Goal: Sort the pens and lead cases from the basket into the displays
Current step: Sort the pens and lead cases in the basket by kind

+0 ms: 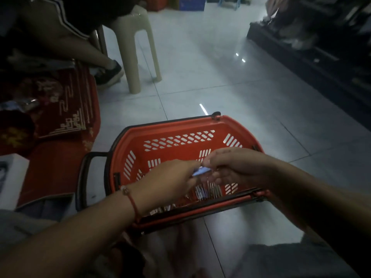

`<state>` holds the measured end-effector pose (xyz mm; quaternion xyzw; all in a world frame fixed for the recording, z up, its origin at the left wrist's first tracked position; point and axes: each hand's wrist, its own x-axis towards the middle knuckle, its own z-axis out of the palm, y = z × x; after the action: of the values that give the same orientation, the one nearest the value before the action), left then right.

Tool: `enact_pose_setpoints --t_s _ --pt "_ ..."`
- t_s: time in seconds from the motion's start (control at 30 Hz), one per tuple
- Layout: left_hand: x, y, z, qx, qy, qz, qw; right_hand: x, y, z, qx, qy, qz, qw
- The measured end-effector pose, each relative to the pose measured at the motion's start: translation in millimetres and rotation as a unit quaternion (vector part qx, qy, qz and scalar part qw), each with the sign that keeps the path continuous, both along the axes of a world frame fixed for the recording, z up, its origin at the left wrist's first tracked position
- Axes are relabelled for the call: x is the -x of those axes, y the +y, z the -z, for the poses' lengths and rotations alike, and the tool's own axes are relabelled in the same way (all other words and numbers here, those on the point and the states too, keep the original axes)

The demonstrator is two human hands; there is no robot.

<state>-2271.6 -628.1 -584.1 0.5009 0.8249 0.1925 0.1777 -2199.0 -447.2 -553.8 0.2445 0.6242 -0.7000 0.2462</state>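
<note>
A red plastic basket [176, 129] with black handles stands on the tiled floor in front of me. Several pens [208, 190] lie on its bottom near the front wall. Both hands hover over the basket's middle. My left hand [170, 177], with a red cord at the wrist, and my right hand [236, 167] meet at a small light-blue item [200, 171], blurred, that both pinch between their fingertips. Whether it is a pen or a lead case cannot be told. No displays are in view.
A beige plastic stool [140, 49] stands behind the basket, with another person's leg and black shoe [109, 74] beside it. Red patterned boxes [60, 109] are stacked at the left. Dark shelving [321, 47] runs along the right. Grey tiles lie between.
</note>
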Motion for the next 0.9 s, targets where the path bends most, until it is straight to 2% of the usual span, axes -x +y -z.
enact_pose_setpoints --t_s 0.13,0.27,0.43,0.53,0.6,0.77,0.9 --pt "-5.0 -3.8 -31.9 0.008 0.090 0.001 0.996 0.3 2.3 -16.0 0.039 0.012 -0.014 0.999" --pt "4.4 -10.5 -45.2 0.012 0.137 -0.012 0.990 14.4 4.1 -23.5 0.051 0.041 -0.047 0.997" --pt "29.0 -6.2 -38.4 0.015 0.196 0.001 0.980 37.5 7.2 -14.7 0.047 0.057 -0.041 0.996" --pt "39.1 9.1 -24.8 -0.012 0.192 -0.022 0.981 48.9 14.3 -5.0 0.051 0.032 0.010 0.998" --pt "44.7 23.1 -20.1 -0.007 0.222 -0.004 0.975 54.9 21.5 0.5 0.046 0.008 0.031 0.998" --pt "56.4 25.9 -14.0 -0.001 0.244 0.032 0.969 63.9 26.8 5.0 0.055 -0.027 -0.018 0.998" --pt "65.9 20.5 -10.1 -0.030 0.213 0.024 0.976 69.7 25.3 15.4 0.057 -0.012 0.019 0.998"
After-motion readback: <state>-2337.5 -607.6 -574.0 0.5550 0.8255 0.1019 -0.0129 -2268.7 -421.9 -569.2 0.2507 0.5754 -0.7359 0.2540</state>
